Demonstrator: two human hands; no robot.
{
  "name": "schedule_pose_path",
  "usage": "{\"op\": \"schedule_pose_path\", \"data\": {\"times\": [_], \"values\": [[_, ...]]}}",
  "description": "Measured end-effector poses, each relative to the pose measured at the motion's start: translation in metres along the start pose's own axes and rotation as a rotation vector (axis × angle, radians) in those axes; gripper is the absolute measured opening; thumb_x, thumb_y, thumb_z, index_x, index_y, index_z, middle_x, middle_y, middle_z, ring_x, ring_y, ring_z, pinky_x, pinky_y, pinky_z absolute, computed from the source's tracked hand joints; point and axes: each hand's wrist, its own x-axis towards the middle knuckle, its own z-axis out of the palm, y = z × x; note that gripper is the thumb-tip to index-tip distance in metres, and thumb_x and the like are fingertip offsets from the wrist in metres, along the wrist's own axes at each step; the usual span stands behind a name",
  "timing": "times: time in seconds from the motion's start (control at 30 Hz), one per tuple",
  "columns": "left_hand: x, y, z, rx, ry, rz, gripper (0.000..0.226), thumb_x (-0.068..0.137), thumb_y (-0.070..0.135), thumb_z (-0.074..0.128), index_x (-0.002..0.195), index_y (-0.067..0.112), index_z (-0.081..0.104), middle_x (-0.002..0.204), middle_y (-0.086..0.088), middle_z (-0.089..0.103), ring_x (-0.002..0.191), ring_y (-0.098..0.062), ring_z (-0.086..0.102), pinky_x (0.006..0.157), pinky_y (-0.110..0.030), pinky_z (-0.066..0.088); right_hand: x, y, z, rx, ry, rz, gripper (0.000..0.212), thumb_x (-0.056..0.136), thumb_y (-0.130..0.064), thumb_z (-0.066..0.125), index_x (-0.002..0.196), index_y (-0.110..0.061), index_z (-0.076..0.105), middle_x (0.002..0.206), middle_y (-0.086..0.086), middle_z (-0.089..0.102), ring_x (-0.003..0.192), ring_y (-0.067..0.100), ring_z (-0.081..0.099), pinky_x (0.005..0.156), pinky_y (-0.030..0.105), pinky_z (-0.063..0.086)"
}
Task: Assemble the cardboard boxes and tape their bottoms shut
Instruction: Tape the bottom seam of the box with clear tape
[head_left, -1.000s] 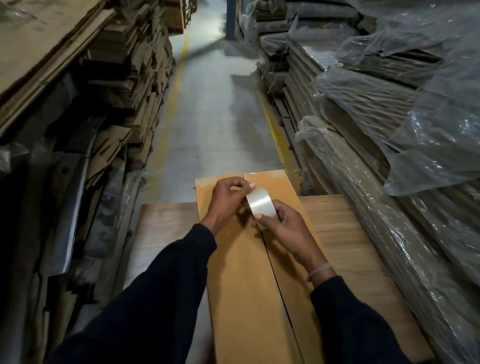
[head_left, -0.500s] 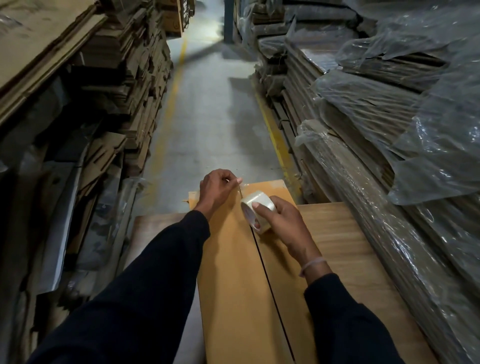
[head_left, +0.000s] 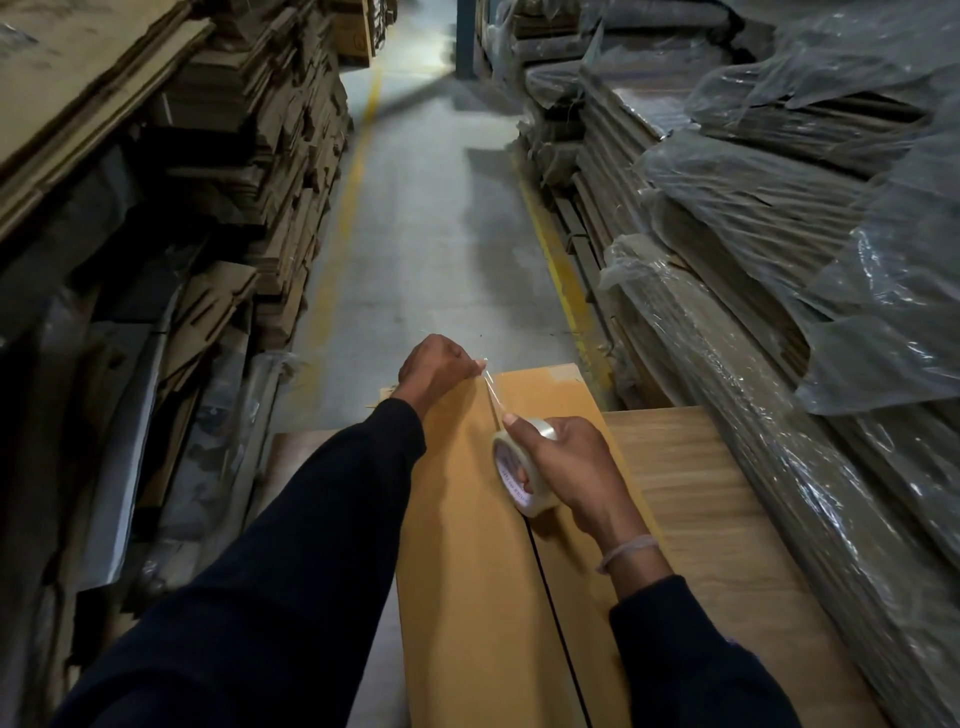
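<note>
Cardboard box (head_left: 467, 545), flaps closed, lying on wooden table (head_left: 727, 519); left hand (head_left: 434, 371) pinching clear tape end at far edge; right hand (head_left: 566, 467) gripping tape roll (head_left: 519, 473) over centre seam (head_left: 550, 613); seam apparently untaped, taping just begun.

Stacks of flattened brown cardboard (head_left: 249, 156) wall the left side, and plastic-wrapped cardboard piles (head_left: 753, 260) wall the right. Between them the grey concrete aisle floor (head_left: 441, 234) lies open ahead.
</note>
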Motion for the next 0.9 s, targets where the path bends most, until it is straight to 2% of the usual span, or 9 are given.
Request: {"op": "schedule_pose_path", "data": {"times": [0.07,0.13,0.2,0.33,0.43,0.5,0.67,0.73,0.9], "values": [[0.005,0.003,-0.001,0.043,-0.001,-0.036,0.032,0.092,0.035,0.079,0.117,0.017,0.069,0.093,-0.001,0.066,0.078,-0.022,0.063,0.072,-0.031,0.056,-0.004,-0.002,-0.001,-0.002,-0.002,-0.012,0.06,0.101,-0.046,0.066,0.051,-0.013,0.06,0.052,0.007,0.065,0.046,0.01,0.057,0.054,0.021,0.043],[0.008,0.005,0.0,0.113,-0.047,-0.036,0.028,0.085,0.029,0.083,0.103,0.01,0.071,0.091,-0.006,0.067,0.082,-0.026,0.064,0.074,-0.034,0.056,-0.01,-0.004,-0.002,0.039,-0.02,-0.026,0.06,0.102,-0.043,0.065,0.057,-0.003,0.064,0.058,0.017,0.067,0.048,0.015,0.058,0.052,0.017,0.044],[0.012,0.003,0.002,0.177,-0.056,-0.057,0.021,0.085,0.025,0.08,0.084,0.007,0.07,0.081,-0.008,0.063,0.074,-0.024,0.06,0.062,-0.029,0.047,-0.014,-0.003,-0.003,0.106,-0.033,-0.036,0.06,0.102,-0.041,0.066,0.063,0.004,0.063,0.057,0.016,0.066,0.05,0.018,0.058,0.051,0.016,0.045],[0.007,0.005,0.006,0.11,-0.029,-0.031,0.033,0.08,0.04,0.089,0.088,0.013,0.073,0.084,-0.002,0.073,0.078,-0.021,0.067,0.068,-0.03,0.051,-0.024,0.003,-0.002,0.176,-0.003,-0.072,0.059,0.1,-0.052,0.067,0.075,0.001,0.065,0.066,0.017,0.069,0.055,0.014,0.062,0.055,0.019,0.049],[-0.003,0.0,0.005,-0.037,0.064,0.196,0.023,0.088,0.031,0.082,0.102,0.026,0.064,0.09,0.012,0.073,0.09,-0.013,0.068,0.08,-0.034,0.052,-0.028,0.016,-0.002,0.329,-0.02,-0.054,0.037,0.099,-0.043,0.07,0.097,-0.006,0.073,0.093,0.022,0.074,0.075,0.019,0.067,0.067,0.029,0.053],[-0.012,-0.008,0.003,-0.025,0.012,0.364,0.01,0.098,0.028,0.07,0.107,0.028,0.067,0.093,0.017,0.076,0.097,-0.011,0.069,0.085,-0.034,0.054,-0.031,0.022,-0.005,0.407,-0.033,-0.044,0.038,0.093,-0.039,0.068,0.103,-0.003,0.069,0.099,0.025,0.072,0.083,0.022,0.065,0.075,0.037,0.051],[-0.021,-0.022,-0.004,0.169,-0.047,0.506,0.027,0.111,0.039,0.042,0.112,0.034,0.069,0.11,0.008,0.074,0.099,-0.019,0.065,0.084,-0.037,0.052,-0.037,0.027,-0.004,0.321,0.002,-0.083,0.044,0.101,-0.045,0.067,0.099,-0.001,0.064,0.089,0.02,0.068,0.079,0.02,0.06,0.076,0.039,0.047],[-0.021,-0.022,-0.005,0.234,-0.06,0.537,0.033,0.113,0.042,0.035,0.114,0.036,0.067,0.115,0.004,0.074,0.101,-0.022,0.065,0.085,-0.038,0.052,-0.036,0.026,-0.004,0.254,0.042,-0.065,0.044,0.101,-0.049,0.066,0.094,-0.006,0.07,0.086,0.014,0.073,0.075,0.023,0.066,0.074,0.037,0.052],[-0.02,-0.012,-0.008,0.311,-0.105,0.557,0.035,0.113,0.044,0.039,0.122,0.028,0.069,0.12,0.0,0.074,0.107,-0.024,0.065,0.085,-0.036,0.049,-0.043,0.015,-0.004,0.167,0.071,-0.018,0.048,0.1,-0.048,0.068,0.088,-0.001,0.073,0.071,0.008,0.076,0.061,0.013,0.069,0.061,0.022,0.053]]}}
